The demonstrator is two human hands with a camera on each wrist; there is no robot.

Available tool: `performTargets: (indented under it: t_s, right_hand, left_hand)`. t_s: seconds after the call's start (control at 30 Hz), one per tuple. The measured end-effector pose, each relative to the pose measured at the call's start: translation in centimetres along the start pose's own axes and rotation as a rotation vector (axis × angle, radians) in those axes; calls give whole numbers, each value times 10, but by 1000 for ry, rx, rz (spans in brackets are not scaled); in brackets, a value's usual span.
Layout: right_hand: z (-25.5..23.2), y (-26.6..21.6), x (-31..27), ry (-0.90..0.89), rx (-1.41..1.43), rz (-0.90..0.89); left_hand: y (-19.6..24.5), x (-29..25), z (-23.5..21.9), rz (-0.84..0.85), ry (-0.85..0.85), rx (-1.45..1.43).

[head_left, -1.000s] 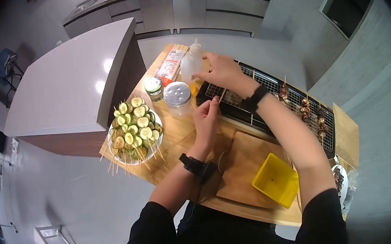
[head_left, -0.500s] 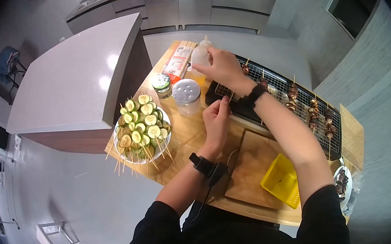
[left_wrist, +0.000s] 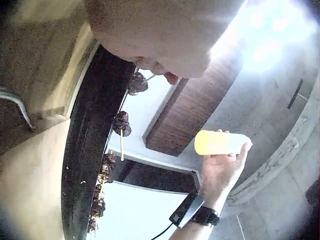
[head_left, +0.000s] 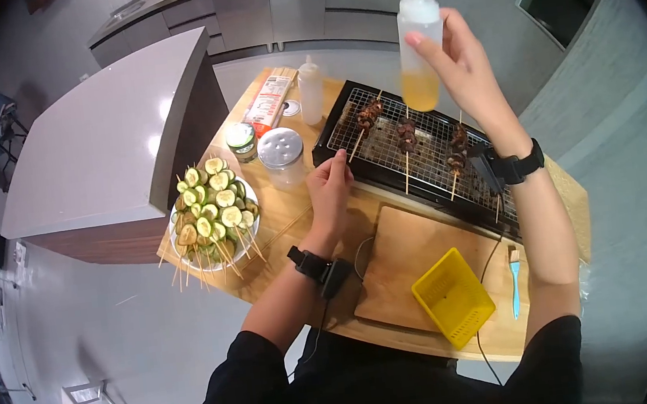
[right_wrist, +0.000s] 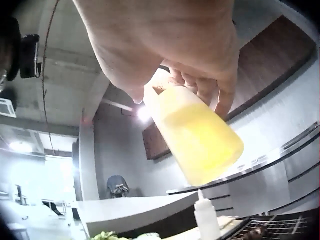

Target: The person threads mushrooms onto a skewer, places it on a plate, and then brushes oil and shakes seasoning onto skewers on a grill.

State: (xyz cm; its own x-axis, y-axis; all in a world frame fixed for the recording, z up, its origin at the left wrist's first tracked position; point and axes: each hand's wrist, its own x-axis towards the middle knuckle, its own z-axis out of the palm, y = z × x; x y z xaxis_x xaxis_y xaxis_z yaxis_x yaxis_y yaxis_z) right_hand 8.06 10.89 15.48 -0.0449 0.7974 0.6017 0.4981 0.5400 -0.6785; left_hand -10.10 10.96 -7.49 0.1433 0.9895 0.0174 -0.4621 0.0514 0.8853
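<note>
My right hand (head_left: 472, 69) grips a clear squeeze bottle (head_left: 420, 51) part filled with yellow liquid, nozzle up, above the grill. In the right wrist view the bottle (right_wrist: 195, 137) hangs below the palm, fingers wrapped round it. The left hand (head_left: 329, 197) is at the grill's near left corner, thumb and fingertip pinching the stick end of the leftmost meat skewer (head_left: 368, 117). More meat skewers (head_left: 406, 137) lie across the wire rack of the black grill (head_left: 430, 122), sticks pointing toward me. The right forearm covers the grill's right part.
A second squeeze bottle (head_left: 311, 95), a skewer packet (head_left: 270, 100), a green-lidded jar (head_left: 240, 138) and a shaker jar (head_left: 281, 151) stand left of the grill. Zucchini skewers fill a white plate (head_left: 178, 254). Nearer lie a cutting board (head_left: 391, 274), yellow basket (head_left: 454, 299) and blue-handled brush (head_left: 516, 288).
My right hand has lifted the yellow-liquid bottle from beside the jars and carried it right, over the grill. The left hand stays by the grill's left corner.
</note>
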Motion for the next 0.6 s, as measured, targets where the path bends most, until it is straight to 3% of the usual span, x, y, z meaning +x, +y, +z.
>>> performTargets:
  t_s: [0.07,0.2,0.6]
  right_hand:
    - [-15,25,-17,-99,-208,-41]
    - [-30,33,-36,-270,-327,186]
    - [-36,65,-57,-482,-698,124]
  left_hand:
    - [2,0,2,-42,-16,-11]
    - [0,2,0,-122,-37,-2]
    - [-2,1,2,-161,-88,24]
